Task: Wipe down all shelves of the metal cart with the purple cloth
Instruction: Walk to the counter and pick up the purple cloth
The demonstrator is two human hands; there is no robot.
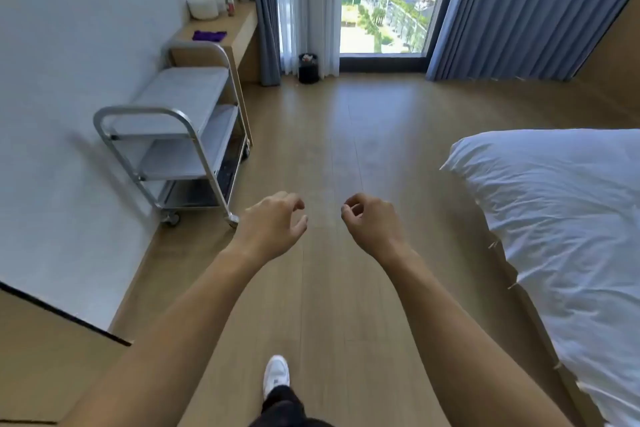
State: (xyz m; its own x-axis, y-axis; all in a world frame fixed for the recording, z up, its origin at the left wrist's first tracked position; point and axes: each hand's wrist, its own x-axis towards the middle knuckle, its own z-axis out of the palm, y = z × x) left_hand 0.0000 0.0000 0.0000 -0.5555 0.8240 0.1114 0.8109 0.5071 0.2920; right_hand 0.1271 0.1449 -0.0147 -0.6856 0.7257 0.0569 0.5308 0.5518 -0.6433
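Both bare forearms (194, 305) reached forward, one on each side of a white shoe (276, 374) set ahead below them. The left hand (273, 225) hung above and left of the shoe, back up, fingers loosely curled, holding nothing. The right hand (370, 224), above and right of the shoe, was loosely curled too. The hands were near each other, not touching.

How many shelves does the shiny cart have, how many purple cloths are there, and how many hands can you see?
Cart shelves: 3
Purple cloth: 1
Hands, left hand and right hand: 2
Total: 6
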